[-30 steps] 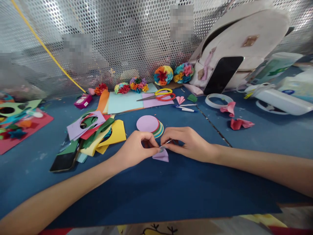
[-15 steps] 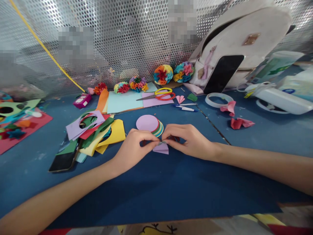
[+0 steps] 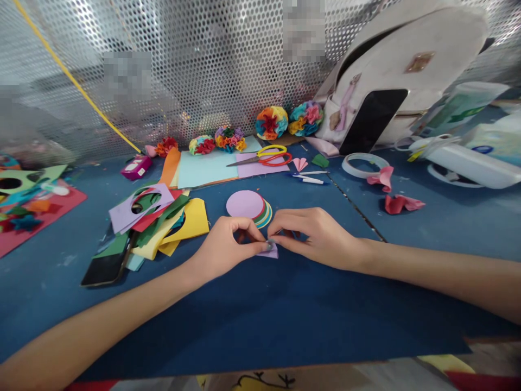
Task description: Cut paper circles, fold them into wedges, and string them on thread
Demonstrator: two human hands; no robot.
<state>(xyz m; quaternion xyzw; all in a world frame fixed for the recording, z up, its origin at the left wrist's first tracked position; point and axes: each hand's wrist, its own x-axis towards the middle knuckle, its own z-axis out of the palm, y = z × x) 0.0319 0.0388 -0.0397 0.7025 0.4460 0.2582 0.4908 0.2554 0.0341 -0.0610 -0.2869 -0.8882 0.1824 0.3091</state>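
Note:
My left hand (image 3: pixel 226 247) and my right hand (image 3: pixel 311 233) meet over the blue table, both pinching a small folded lilac paper piece (image 3: pixel 270 252) between thumb and fingertips. Only a sliver of the paper shows below the fingers. Just behind the hands lies a stack of paper circles (image 3: pixel 249 206) with a lilac one on top.
A heap of cut coloured sheets (image 3: pixel 157 220) and a dark phone (image 3: pixel 106 266) lie to the left. Scissors (image 3: pixel 268 158) rest on flat sheets behind. Paper flowers (image 3: pixel 272 123) line the perforated metal wall. A white bag (image 3: pixel 401 65), tape ring (image 3: pixel 363 165) and pink scraps (image 3: pixel 401 204) sit to the right.
The lilac paper piece has been folded or pressed smaller between my fingertips, so less of it shows. Both hands stay in the same spot.

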